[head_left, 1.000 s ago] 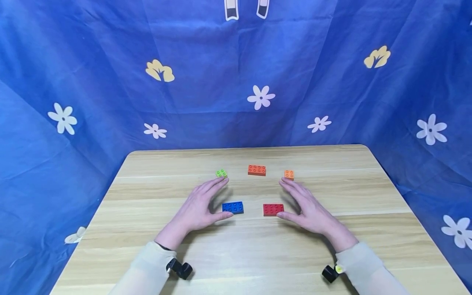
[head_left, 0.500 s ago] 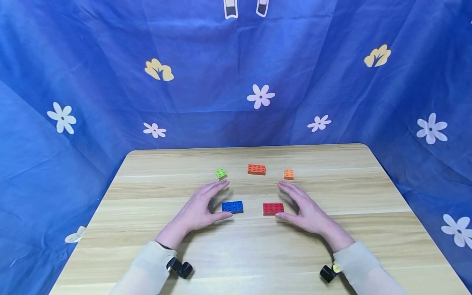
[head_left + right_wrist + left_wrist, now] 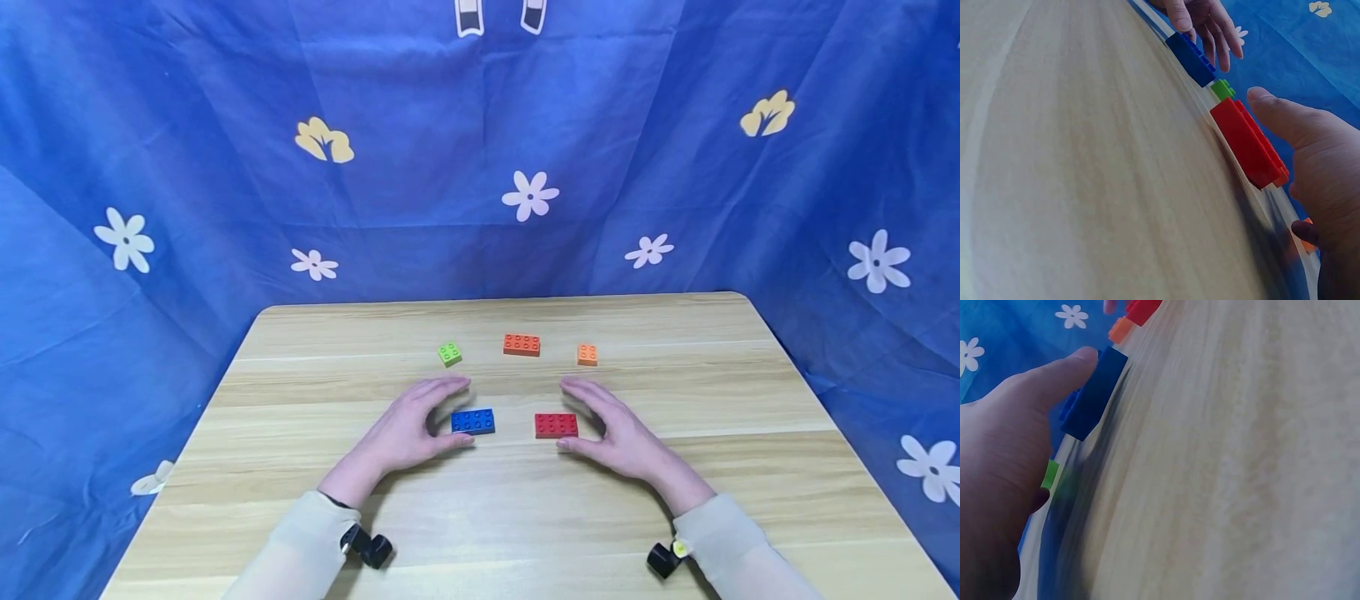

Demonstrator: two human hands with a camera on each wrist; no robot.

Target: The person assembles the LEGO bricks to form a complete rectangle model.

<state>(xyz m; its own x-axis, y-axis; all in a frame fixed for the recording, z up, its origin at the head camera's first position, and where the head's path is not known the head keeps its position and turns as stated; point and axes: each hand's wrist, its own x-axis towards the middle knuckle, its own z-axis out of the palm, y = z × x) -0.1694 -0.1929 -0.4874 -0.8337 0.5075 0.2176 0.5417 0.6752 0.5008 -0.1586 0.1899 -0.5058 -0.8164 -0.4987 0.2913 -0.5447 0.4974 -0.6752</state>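
Observation:
My left hand [image 3: 408,427] hovers around a blue eight-stud toy building brick [image 3: 473,422], fingers beyond it and thumb on its near side. In the left wrist view the thumb [image 3: 1063,375] overlaps the studded side of that blue brick [image 3: 1094,397]. On the other side, my right hand [image 3: 626,437] curves about a red building brick [image 3: 557,426] in the same way, with a gap between fingers and thumb. The right wrist view has the thumb [image 3: 1279,112] close over the studs of the red brick [image 3: 1244,142]. Both bricks lie flat, studs up.
Farther back on the wooden table [image 3: 495,517] lie a small lime-green brick [image 3: 450,354], an orange-red eight-stud brick [image 3: 522,345] and a small orange brick [image 3: 587,355]. A blue flowered cloth [image 3: 420,192] hangs behind the table and along its sides.
Fingers of both hands have drawn back toward me, off the green and orange bricks, and the gaps to the thumbs have narrowed around the blue and red bricks. The bricks have stayed put.

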